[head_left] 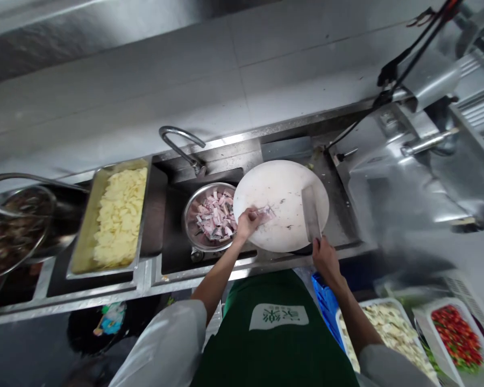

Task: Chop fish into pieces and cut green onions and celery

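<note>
My right hand (325,256) grips the handle of a cleaver (311,210), whose broad blade lies over the right part of a round white cutting board (282,177). With bent fingers, my left hand (248,221) is closed on pale pinkish strips of meat or fish (266,214) at the board's left side. Dark scraps are scattered across the board. Just left of it, a round metal bowl (189,217) sits in the sink, holding many cut pinkish pieces (216,215) with grey skin.
A curved faucet (181,141) rises behind the bowl. Left stands a metal tray (80,236) of yellow slices, then a basin of dark food (14,236). A metal machine (403,166) borders the right. Tubs of pale pieces (387,317) and chopped red peppers (457,333) stand lower right.
</note>
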`<state>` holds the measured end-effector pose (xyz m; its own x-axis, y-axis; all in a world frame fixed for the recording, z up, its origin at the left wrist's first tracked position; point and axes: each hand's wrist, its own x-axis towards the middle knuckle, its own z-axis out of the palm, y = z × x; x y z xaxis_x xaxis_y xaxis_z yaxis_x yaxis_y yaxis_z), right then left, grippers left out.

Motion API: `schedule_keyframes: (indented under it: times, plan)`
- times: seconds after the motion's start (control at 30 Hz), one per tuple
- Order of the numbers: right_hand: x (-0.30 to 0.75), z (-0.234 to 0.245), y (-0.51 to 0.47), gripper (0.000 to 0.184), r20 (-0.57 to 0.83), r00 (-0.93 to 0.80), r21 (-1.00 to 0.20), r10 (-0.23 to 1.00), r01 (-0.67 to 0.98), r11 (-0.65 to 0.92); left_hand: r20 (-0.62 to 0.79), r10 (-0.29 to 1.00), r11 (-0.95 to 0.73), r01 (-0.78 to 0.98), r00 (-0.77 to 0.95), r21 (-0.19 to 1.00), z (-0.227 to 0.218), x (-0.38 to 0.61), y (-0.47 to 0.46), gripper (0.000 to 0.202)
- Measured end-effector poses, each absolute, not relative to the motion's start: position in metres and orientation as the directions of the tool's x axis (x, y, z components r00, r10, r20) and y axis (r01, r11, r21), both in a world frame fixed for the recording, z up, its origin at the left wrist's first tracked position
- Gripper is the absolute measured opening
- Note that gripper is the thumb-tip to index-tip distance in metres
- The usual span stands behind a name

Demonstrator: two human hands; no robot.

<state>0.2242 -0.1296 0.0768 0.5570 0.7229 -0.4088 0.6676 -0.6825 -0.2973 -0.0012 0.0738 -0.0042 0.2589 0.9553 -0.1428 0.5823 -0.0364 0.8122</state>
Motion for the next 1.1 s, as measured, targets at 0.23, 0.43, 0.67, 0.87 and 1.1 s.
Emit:
schedule_keyframes:
  times: [0.23, 0.43, 0.67, 0.87, 1.1]
  plan:
    - [0.179, 0.116, -0.009, 0.038, -0.361, 0.311, -0.244, 0.879, 0.878, -0.411, 0.163, 0.967, -0.235, 0.436, 0.195, 0.869, -0.012, -0.022, 0.040, 0.026]
    - [0.164, 0.096, -0.003, 0.034, -0.496, 0.271, -0.211, 0.825, 0.884, -0.417, 0.280, 0.877, -0.434, 0.392, 0.391, 0.811, -0.023, -0.017, 0.044, 0.020]
    - [0.194, 0.107, -0.060, 0.029, -0.577, 0.254, -0.109, 0.776, 0.918, -0.382, 0.292, 0.878, -0.425, 0.338, 0.379, 0.840, -0.031, -0.015, 0.043, 0.015]
    - [0.165, 0.128, -0.020, 0.045, -0.248, 0.378, -0.196, 0.892, 0.882, -0.429, 0.243, 0.910, -0.364, 0.367, 0.335, 0.856, -0.029, -0.014, 0.042, 0.012]
    - [0.149, 0.083, -0.021, 0.032, -0.509, 0.303, -0.187, 0.806, 0.875, -0.447, 0.204, 0.898, -0.368, 0.410, 0.391, 0.834, -0.028, -0.008, 0.041, 0.009]
